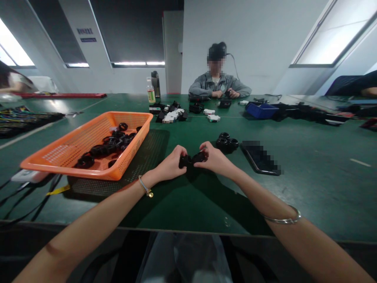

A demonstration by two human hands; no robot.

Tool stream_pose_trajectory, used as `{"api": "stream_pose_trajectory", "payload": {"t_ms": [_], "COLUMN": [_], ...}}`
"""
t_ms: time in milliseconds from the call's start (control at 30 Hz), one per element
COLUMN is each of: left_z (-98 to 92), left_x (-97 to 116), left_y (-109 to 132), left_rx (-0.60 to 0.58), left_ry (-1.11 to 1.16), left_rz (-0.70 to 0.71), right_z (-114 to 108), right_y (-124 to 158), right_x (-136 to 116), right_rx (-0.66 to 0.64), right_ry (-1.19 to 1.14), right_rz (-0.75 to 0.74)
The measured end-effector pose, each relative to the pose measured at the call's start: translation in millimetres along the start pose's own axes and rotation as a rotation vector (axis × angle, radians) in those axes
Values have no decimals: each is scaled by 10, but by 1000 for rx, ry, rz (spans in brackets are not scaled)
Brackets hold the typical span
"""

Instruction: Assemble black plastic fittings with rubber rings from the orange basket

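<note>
Over the green table (206,196), my left hand (172,163) and my right hand (213,157) meet at the middle, fingers closed round small black ring-shaped parts (192,159) held between them. The left hand grips the left part, the right hand the right one; the two parts touch. A small stack of black rings (226,142) lies just beyond my right hand. To the left stands an orange mesh basket (73,151) holding several more black rings (108,147).
A dark phone (260,159) lies right of my hands. A person in a grey jacket (218,85) sits across the table behind black and white parts (173,113), two bottles (153,88) and a blue bin (260,110). Cables (26,200) trail at the left edge.
</note>
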State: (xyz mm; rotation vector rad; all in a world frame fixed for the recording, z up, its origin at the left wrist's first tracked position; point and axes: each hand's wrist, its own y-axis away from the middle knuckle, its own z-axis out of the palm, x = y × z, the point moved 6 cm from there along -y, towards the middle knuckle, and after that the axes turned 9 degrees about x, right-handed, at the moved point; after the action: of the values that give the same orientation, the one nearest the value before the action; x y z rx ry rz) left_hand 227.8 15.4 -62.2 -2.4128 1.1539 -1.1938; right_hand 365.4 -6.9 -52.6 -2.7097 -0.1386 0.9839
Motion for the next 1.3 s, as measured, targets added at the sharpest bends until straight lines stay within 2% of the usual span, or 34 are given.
{"api": "stream_pose_trajectory", "payload": {"t_ms": [133,200,533,667,833,933,1100,1300], "left_z": [-40,-65,-92,-58,-85,-99,-28,7], "left_x": [-75,-70,-219,-209,-142,-160,-310,-373], "left_y": [-7,-12,-46,-19,-13,-26,-18,-14], "left_rx": [16,35,188,195,182,177,174,143], "left_ry": [71,108,515,531,668,672,609,603], "left_rz": [-74,-101,-354,-375,-332,-328,-471,-542], "right_z": [-75,-75,39,57,31,34,61,37], "right_y": [-9,-11,-40,-6,-6,-25,-48,-51], "right_x": [-38,-55,60,19,44,85,126,133], "right_rx": [22,16,33,33,151,158,67,80], "right_ry": [190,185,-465,-567,-673,-691,-667,-563], "right_rz": [-54,-87,-10,-30,-21,-5,10,27]}}
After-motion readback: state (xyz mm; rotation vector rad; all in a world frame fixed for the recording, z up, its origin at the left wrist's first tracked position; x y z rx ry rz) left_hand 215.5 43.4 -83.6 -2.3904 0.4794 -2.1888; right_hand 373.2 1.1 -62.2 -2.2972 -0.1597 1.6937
